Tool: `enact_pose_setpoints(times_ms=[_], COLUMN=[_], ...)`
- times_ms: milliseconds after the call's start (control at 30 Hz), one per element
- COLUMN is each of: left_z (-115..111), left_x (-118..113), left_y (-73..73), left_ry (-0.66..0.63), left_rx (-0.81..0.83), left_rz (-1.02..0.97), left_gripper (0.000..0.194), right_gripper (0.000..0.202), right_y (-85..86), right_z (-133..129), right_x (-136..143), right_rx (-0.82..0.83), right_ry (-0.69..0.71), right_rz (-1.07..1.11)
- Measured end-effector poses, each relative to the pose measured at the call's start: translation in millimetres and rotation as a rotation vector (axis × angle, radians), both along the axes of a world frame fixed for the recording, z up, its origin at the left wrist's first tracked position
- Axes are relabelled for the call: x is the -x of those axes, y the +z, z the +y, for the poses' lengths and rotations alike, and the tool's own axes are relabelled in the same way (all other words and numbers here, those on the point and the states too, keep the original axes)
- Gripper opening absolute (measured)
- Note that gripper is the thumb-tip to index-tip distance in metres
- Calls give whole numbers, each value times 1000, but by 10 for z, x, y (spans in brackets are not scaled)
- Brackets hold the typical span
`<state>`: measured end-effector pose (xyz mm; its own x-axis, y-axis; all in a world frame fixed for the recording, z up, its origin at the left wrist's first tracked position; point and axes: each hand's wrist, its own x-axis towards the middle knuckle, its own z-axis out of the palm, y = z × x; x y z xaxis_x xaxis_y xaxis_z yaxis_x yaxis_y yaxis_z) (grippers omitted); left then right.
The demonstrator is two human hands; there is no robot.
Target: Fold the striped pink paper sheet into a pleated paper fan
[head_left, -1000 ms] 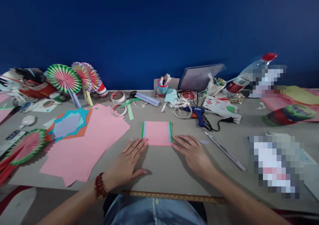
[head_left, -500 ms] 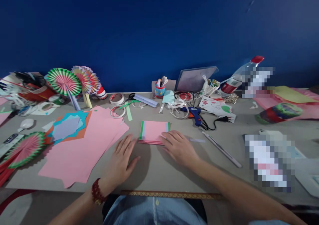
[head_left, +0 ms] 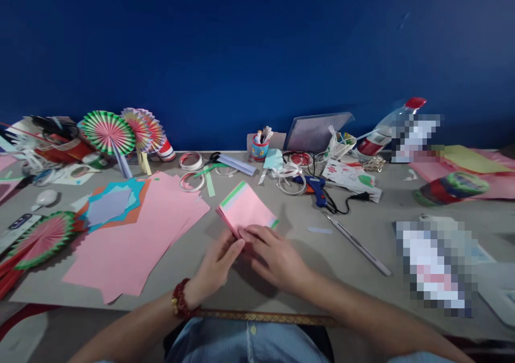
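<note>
A folded pink paper (head_left: 250, 208) with green and pale lilac strips along two opposite ends is tilted up off the table. Several folded layers show along its left edge. My left hand (head_left: 219, 258) pinches its near corner, with the thumb on top and the fingers curled beneath. Across the near edge lies my right hand (head_left: 273, 256), its fingertips gripping the same paper beside the left thumb. A small lilac strip (head_left: 319, 230) rests on the table to the right of my right hand. The undersides of the fingers are hidden.
Pink sheets (head_left: 132, 245) spread at left, with a round pleated fan (head_left: 44, 239) beyond. At right lies a craft knife (head_left: 358, 245). Further back are a blue glue gun (head_left: 317, 189), tape rolls (head_left: 191, 162), a pen cup (head_left: 259, 148) and a plastic bottle (head_left: 382, 130).
The folded pink paper has been picked up from flat on the table and turned at an angle. My left hand has moved right and closed on it; my right hand has shifted to its near edge.
</note>
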<state>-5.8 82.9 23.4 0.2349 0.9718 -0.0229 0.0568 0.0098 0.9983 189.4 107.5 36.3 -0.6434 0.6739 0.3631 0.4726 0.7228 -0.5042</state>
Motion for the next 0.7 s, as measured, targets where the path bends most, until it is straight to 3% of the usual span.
enact_pose_setpoints(times_ms=[167,300,367,400,533,700], left_z=[206,381,448,468,472,433], left_x=[106,194,152,117,27,215], left_y=[201,440,526,547,467,239], left_ry=[-2,27,50,39,-48,-129], left_rx=[-267,-783,-933,-988,-1099,-1188], left_rz=[387,974,1198,1260,1318,1189], left_gripper=[33,25,23,21,17,24], right_gripper=[40,43,41,37,22,19], right_y=[87,271,365,394,335,68], right_z=[-14,46,91,117,225,252], right_x=[-122,-266,-271,-257,-221,-378], right_rx=[-95,-516,-688,-682,-619,-601], right_ry=[26,-124,-165,-177,-162,-137], right_rz=[19,65,36,-20,-140,-111])
